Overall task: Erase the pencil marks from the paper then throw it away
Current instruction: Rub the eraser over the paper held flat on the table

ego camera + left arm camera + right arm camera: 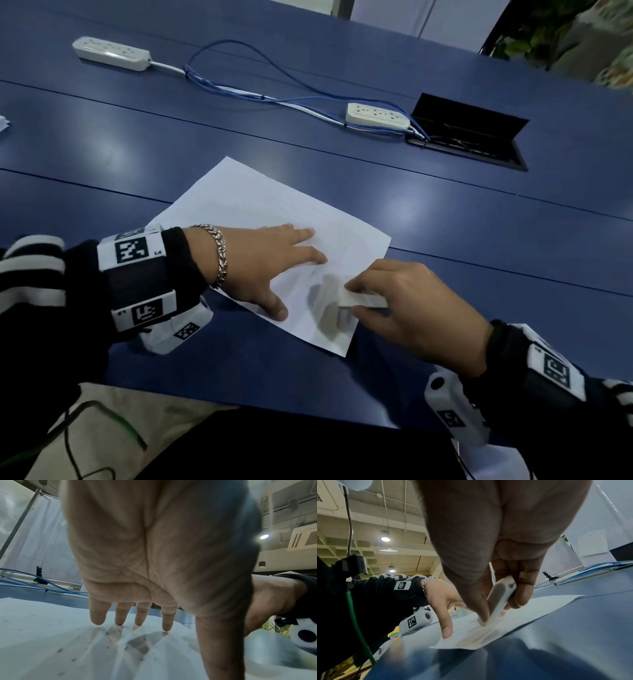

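On the paper (260,205), left hand (270,263) presses flat; right hand (411,308) pinches eraser (359,299).

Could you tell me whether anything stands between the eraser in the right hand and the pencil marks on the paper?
Nothing visible does. The right hand pinches the eraser, whose end already meets the paper at the grey smudge. The left hand presses the sheet beside it, clear of the smudge.

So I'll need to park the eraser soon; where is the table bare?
Bare blue table lies right of the paper, before the open cable box. The far strip is crowded with power strips and blue cables.
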`<state>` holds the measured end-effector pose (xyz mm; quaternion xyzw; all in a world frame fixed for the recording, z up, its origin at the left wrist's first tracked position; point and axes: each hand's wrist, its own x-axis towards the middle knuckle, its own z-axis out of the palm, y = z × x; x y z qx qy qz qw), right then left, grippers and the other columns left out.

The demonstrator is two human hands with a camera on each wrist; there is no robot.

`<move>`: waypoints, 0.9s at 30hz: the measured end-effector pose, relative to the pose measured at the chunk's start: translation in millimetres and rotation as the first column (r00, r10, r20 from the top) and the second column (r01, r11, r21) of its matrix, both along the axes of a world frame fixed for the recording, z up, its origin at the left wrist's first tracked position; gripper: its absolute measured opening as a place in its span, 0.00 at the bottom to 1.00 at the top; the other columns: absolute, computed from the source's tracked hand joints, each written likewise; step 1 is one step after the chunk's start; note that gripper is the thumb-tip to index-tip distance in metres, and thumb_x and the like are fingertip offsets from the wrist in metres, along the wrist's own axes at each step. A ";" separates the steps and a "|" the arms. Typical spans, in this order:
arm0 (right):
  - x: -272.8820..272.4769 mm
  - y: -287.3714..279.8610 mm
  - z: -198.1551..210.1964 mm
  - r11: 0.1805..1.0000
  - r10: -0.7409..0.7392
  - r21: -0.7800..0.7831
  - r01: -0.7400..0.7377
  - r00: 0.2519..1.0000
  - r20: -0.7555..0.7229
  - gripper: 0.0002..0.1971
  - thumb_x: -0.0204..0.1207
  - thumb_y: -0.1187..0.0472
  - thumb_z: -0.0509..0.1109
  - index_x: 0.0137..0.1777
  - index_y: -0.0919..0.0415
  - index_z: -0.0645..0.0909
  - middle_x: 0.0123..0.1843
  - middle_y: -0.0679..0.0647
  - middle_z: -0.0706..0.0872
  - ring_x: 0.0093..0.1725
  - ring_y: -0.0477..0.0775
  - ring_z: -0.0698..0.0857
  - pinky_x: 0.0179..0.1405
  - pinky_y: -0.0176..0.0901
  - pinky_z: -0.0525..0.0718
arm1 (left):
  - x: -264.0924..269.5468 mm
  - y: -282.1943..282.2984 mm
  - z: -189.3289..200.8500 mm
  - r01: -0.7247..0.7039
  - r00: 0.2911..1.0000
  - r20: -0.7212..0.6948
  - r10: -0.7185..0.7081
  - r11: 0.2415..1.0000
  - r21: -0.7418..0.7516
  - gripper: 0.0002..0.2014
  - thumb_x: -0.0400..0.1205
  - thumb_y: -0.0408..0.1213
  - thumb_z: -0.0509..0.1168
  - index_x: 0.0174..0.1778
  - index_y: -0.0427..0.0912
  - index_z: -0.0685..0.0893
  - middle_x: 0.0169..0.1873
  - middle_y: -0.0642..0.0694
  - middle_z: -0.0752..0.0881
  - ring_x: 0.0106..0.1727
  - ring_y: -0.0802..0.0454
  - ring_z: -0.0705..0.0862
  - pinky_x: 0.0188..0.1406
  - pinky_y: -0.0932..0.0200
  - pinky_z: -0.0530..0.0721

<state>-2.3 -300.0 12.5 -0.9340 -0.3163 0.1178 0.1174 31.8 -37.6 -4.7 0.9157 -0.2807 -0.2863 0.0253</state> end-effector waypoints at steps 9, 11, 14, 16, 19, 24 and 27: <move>5.6 3.3 -3.8 0.999 0.029 -0.024 -0.030 0.999 -0.036 0.14 0.77 0.46 0.69 0.60 0.45 0.86 0.51 0.42 0.85 0.51 0.48 0.85 0.52 0.49 0.86 | 6.1 -11.9 1.3 0.051 0.999 -0.024 -0.048 0.991 0.121 0.65 0.70 0.68 0.78 0.88 0.72 0.33 0.89 0.56 0.28 0.91 0.39 0.33 0.89 0.31 0.42; 12.2 3.5 -1.9 1.000 -0.002 -0.013 0.002 1.000 -0.014 0.15 0.75 0.45 0.69 0.59 0.45 0.87 0.49 0.42 0.85 0.51 0.48 0.85 0.52 0.50 0.85 | 9.2 -12.5 0.5 0.037 0.998 -0.056 -0.030 0.991 0.131 0.67 0.69 0.68 0.80 0.87 0.73 0.31 0.88 0.59 0.25 0.91 0.38 0.31 0.89 0.28 0.42; 21.1 5.6 0.8 0.999 -0.036 -0.015 0.036 0.999 0.014 0.15 0.74 0.45 0.69 0.57 0.47 0.87 0.46 0.44 0.86 0.49 0.49 0.84 0.51 0.51 0.85 | 11.2 -16.0 1.8 0.026 0.998 -0.060 -0.016 0.985 0.173 0.70 0.66 0.69 0.81 0.86 0.72 0.29 0.87 0.60 0.25 0.90 0.37 0.31 0.88 0.25 0.45; 22.6 10.4 0.8 0.999 -0.034 -0.026 0.034 0.999 0.009 0.17 0.74 0.42 0.66 0.56 0.47 0.87 0.46 0.44 0.86 0.48 0.49 0.84 0.51 0.50 0.84 | 11.9 -20.4 4.4 0.022 0.998 -0.062 -0.009 0.979 0.204 0.72 0.65 0.69 0.81 0.86 0.71 0.28 0.87 0.60 0.24 0.90 0.35 0.31 0.87 0.23 0.47; 24.8 20.1 -3.7 0.999 0.005 -0.041 -0.004 1.000 0.010 0.19 0.74 0.40 0.65 0.57 0.49 0.87 0.46 0.45 0.85 0.49 0.52 0.83 0.51 0.51 0.83 | 13.1 -24.9 7.1 0.009 0.997 -0.077 0.009 0.975 0.222 0.74 0.63 0.69 0.83 0.85 0.71 0.26 0.86 0.61 0.23 0.90 0.35 0.31 0.87 0.24 0.47; 18.5 29.9 -4.1 0.996 0.074 -0.053 -0.069 0.992 0.102 0.11 0.77 0.48 0.72 0.51 0.54 0.85 0.44 0.47 0.82 0.44 0.54 0.84 0.40 0.45 0.77 | 13.2 -27.0 12.1 0.008 0.995 -0.097 0.014 0.975 0.224 0.73 0.64 0.67 0.83 0.85 0.70 0.27 0.86 0.61 0.22 0.90 0.36 0.30 0.87 0.26 0.44; 8.9 30.6 -4.0 0.978 0.188 -0.106 -0.179 0.978 0.087 0.08 0.76 0.51 0.70 0.44 0.55 0.82 0.42 0.44 0.78 0.41 0.54 0.82 0.36 0.44 0.77 | 14.2 -26.6 10.2 0.003 0.995 -0.101 0.020 0.975 0.224 0.74 0.63 0.68 0.83 0.85 0.71 0.26 0.85 0.61 0.21 0.90 0.36 0.29 0.87 0.26 0.43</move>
